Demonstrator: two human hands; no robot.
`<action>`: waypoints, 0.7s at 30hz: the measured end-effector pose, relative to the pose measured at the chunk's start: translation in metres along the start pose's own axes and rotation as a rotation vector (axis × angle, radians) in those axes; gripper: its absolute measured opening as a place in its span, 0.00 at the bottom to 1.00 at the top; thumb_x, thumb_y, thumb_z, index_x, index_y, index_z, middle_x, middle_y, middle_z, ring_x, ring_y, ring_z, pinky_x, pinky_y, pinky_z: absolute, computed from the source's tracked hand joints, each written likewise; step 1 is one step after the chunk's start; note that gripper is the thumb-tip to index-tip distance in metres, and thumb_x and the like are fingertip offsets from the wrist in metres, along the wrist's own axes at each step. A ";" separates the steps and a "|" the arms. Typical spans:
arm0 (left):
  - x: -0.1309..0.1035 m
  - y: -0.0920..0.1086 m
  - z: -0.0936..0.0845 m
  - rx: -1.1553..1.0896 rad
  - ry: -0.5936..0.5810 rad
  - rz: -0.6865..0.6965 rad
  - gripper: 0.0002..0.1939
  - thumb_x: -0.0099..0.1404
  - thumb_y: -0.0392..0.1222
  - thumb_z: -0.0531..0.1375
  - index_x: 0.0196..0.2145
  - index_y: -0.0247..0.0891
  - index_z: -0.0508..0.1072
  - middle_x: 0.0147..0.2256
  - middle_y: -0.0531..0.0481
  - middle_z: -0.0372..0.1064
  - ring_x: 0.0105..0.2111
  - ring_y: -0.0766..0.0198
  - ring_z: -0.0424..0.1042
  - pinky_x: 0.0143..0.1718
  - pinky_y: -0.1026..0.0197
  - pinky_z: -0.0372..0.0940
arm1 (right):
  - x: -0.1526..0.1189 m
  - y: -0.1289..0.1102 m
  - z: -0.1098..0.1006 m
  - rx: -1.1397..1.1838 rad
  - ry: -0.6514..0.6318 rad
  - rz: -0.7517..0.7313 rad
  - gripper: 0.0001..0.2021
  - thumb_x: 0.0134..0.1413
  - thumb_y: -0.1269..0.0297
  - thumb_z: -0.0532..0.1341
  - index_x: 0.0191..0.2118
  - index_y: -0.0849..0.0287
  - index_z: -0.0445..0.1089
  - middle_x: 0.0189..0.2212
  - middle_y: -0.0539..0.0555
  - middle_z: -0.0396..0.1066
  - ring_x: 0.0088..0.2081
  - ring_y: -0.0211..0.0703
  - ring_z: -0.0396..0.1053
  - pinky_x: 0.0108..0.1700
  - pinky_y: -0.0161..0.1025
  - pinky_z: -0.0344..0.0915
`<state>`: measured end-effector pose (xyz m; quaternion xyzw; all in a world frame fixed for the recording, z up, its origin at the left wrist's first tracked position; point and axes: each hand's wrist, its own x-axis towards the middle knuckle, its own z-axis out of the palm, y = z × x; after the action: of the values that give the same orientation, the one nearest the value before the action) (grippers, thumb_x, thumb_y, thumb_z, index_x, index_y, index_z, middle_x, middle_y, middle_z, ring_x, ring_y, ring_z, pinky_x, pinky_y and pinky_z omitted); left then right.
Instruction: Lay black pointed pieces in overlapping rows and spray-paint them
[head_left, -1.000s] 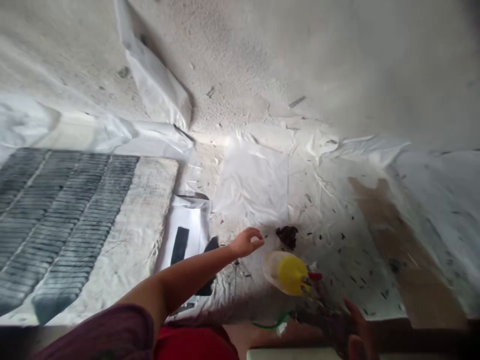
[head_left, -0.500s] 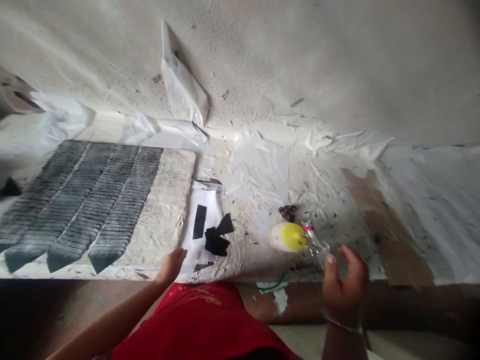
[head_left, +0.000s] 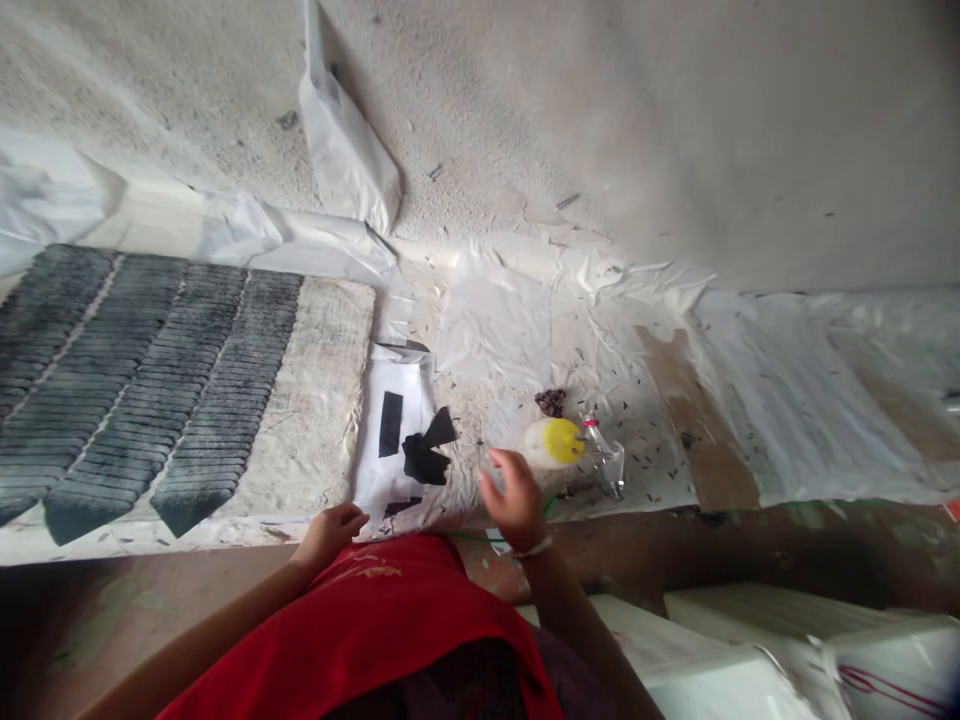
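Note:
My left hand [head_left: 330,532] is at the bench's front edge, beside the lower end of a white paper stack [head_left: 373,470]. Its fingers are loosely bent and nothing shows in them. Over the front of the bench, my right hand [head_left: 517,502] has thumb and forefinger apart and is empty. Between the hands lies a bunch of black strips [head_left: 426,460], and a flat black strip [head_left: 390,424] rests on the paper. Right of my right hand lies what looks like a small metal spray gun [head_left: 611,462] with a yellow-lidded cup [head_left: 562,442].
On the left, an off-white cloth [head_left: 322,390] bears rows of overlapping dark grey strips [head_left: 217,400] with pointed ends. A dark crumpled clump [head_left: 551,402] lies behind the cup. Brown tape [head_left: 697,430] crosses the plastic-covered bench. A green hose [head_left: 551,505] hangs at the edge; white containers [head_left: 720,680] stand below.
My right hand has moved left from the spray gun's handle towards the black strips. My left hand stays by the paper, its fingers slightly more bent. The view has shifted.

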<state>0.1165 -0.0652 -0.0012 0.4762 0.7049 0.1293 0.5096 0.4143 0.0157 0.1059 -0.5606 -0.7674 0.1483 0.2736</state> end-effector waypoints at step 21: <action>0.014 0.008 -0.088 -0.811 -0.074 -0.008 0.36 0.46 0.50 0.67 0.52 0.40 0.63 0.55 0.37 0.60 0.49 0.51 0.66 0.41 0.56 0.65 | 0.058 -0.070 0.135 1.021 -0.502 0.770 0.13 0.48 0.55 0.59 0.37 0.59 0.66 0.29 0.51 0.70 0.31 0.41 0.68 0.28 0.35 0.66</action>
<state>0.0466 -0.0237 0.0351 0.2379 0.5798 0.3774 0.6817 0.2674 0.0581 0.0493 -0.5430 -0.3874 0.7035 0.2454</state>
